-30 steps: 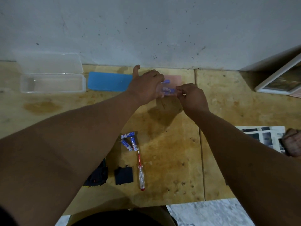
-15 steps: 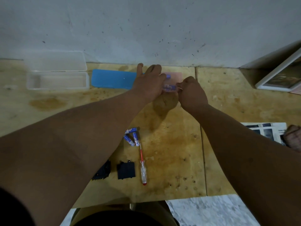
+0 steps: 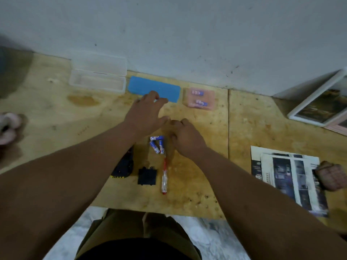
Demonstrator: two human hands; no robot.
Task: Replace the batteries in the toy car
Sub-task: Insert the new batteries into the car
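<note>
Toy car (image 3: pixel 124 164) lies on table (image 3: pixel 187 184), partly under left forearm; battery cover (image 3: pixel 147 176), screwdriver (image 3: pixel 164 173), three batteries (image 3: pixel 157 144) beside it. Left hand (image 3: pixel 145 114) open, fingers spread. Right hand (image 3: pixel 185 136) curled; contents indeterminate.

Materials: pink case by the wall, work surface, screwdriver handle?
Pink case: translucent plastic, seemingly; batteries show through it. Work surface: raw plywood or chipboard, matte, stained, with a seam. Screwdriver handle: clear glossy plastic, red-tipped.
</note>
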